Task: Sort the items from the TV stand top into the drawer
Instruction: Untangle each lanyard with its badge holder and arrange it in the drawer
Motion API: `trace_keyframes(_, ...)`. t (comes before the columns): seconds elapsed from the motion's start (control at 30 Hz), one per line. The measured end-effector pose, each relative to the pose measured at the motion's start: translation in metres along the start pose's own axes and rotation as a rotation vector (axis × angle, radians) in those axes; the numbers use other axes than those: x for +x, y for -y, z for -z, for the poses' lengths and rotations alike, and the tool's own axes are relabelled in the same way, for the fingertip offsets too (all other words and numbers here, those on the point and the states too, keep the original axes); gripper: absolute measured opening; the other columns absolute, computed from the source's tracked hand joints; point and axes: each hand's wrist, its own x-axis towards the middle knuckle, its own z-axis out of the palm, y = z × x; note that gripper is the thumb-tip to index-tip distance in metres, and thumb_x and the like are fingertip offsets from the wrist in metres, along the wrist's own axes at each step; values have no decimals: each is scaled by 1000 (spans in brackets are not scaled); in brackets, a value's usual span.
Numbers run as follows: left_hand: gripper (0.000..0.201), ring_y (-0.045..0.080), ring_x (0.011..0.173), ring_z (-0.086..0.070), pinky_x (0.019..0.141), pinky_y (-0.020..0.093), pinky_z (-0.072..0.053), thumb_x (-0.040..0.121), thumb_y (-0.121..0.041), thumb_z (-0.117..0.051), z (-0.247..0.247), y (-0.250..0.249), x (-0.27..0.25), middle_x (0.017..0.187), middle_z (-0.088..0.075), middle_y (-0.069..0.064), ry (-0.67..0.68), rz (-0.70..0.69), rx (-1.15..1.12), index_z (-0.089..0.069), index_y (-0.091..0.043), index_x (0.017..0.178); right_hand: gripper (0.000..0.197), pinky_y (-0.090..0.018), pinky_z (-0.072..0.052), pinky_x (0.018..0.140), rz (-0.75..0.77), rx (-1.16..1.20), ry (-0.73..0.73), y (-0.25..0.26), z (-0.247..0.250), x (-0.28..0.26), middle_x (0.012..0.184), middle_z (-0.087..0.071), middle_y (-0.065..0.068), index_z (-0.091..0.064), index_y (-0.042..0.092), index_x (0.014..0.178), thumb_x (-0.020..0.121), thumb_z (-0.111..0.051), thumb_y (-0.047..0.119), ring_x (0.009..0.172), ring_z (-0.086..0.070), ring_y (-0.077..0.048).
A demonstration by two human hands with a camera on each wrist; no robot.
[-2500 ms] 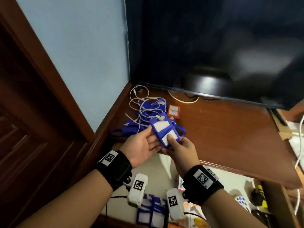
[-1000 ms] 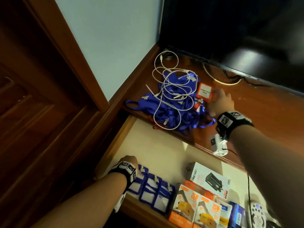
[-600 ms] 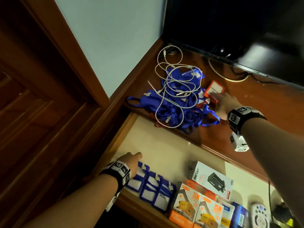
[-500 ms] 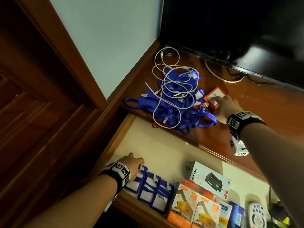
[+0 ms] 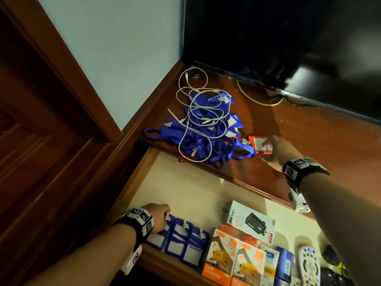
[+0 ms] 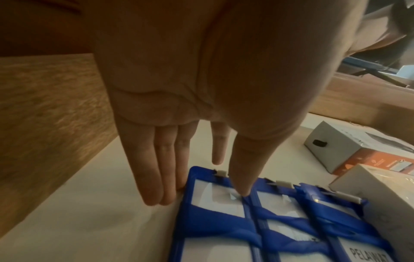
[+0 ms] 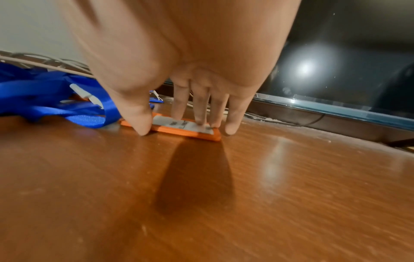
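Three blue badge holders [image 5: 181, 241] lie in the drawer [image 5: 185, 188]; the left hand [image 6: 201, 88] rests straight fingers on one. Farther off, on the stand top [image 7: 224, 195], the right hand [image 7: 190, 62] presses flat fingers on an orange badge holder [image 7: 179, 130], thumb at its near edge, seen only by wrist camera.

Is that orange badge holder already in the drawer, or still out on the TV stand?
Still out. The orange badge holder lies flat on the stand top, with the right hand fingertips touching it.
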Motion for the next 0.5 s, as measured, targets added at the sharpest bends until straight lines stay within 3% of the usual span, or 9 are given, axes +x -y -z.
trace_keyframes(0.1,58,28,114,-62,94,36,-54,92,-31,-58,-1,1,-2,136,-61,6,4,13,-14,-41,-32,148,80,-52,-38,115,-29,-103,31,-7,0,-9,147,-44,-16,-37,28,154,87,-73,52,139,-41,-40)
trace_keyframes(0.17,54,28,109,-63,91,36,-53,91,-34,-57,-2,2,-3,130,-62,7,18,-1,-6,-44,-30,144,81,-52,-37,115,-60,-131,34,-13,-2,-15,148,-40,-17,-37,33,154,85,-69,62,140,-38,-41)
trace_keyframes(0.33,52,27,104,-64,91,38,-55,91,-34,-54,-6,2,-4,123,-64,5,6,15,23,-44,-31,142,80,-44,-45,107,-67,2,28,-18,-5,-30,140,-51,-13,-48,20,146,81,-81,52,129,-51,-35)
trace_keyframes(0.43,55,25,106,-64,94,40,-56,93,-35,-52,-1,1,-5,126,-64,4,-37,31,23,-39,-32,147,88,-42,-50,100,-130,37,-7,-24,-4,-34,130,-58,-13,-51,14,136,67,-91,52,121,-58,-35)
trace_keyframes(0.5,60,24,112,-63,98,39,-54,95,-36,-54,5,-2,-7,131,-63,2,-90,20,24,-35,-32,152,73,-38,-52,92,-141,60,-14,-27,0,-37,124,-65,-14,-58,15,130,72,-88,49,115,-62,-35)
